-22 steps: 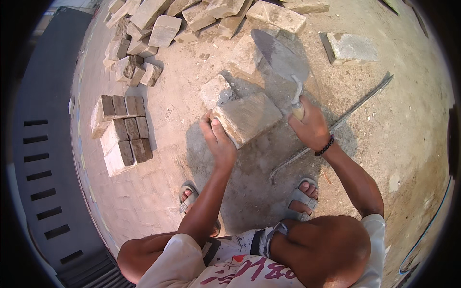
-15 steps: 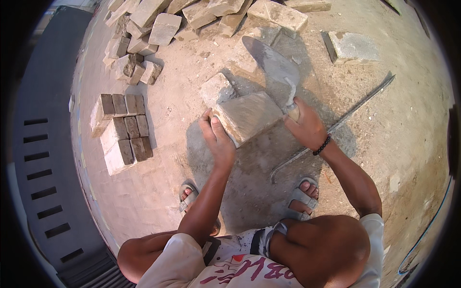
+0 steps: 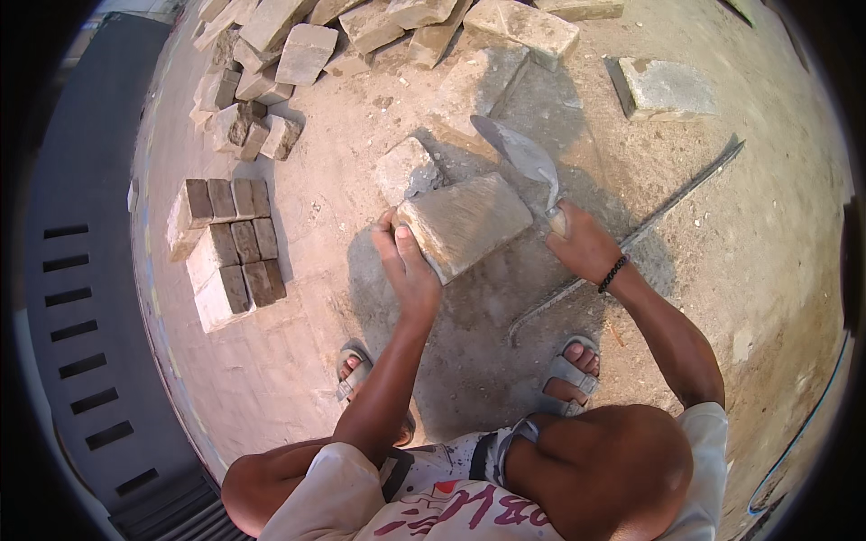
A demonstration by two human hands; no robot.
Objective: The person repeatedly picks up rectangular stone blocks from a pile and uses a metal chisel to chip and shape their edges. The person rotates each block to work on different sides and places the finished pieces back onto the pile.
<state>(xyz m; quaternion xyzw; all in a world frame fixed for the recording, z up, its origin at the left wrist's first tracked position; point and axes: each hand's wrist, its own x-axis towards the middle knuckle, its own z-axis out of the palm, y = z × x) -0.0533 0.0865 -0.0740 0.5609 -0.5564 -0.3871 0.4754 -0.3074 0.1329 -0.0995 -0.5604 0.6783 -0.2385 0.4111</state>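
The left hand (image 3: 408,270) has its grip closed on the near left corner of a paving block (image 3: 465,224), thumb on the top face and fingers wrapped under the edge, holding the block tilted off the sandy ground (image 3: 767,270). The block is a flat, pale, rectangular stone with a rough, dusty top, and it sits between the 2 hands, just in front of the person's knees.

The right hand (image 3: 582,243) has its grip closed around the handle of a masonry trowel (image 3: 523,158). The trowel's grey pointed blade rises up and away from the hand, its tip pointing toward the far left, above the far right end of the block; whether the blade touches the block cannot be told. A dark beaded bracelet (image 3: 613,272) circles the right wrist.

Just beyond the block lies a smaller broken stone (image 3: 404,169), close to its far left corner. A long thin metal bar (image 3: 667,203) lies on the ground to the right, running diagonally behind the right forearm. A single flat slab (image 3: 663,88) lies well apart at the upper right. Across the top edge is a loose heap of blocks (image 3: 307,50). To the left, a neat stack of blocks (image 3: 225,252) stands near a dark paved strip (image 3: 81,270). Both feet wear grey sandals (image 3: 566,374).
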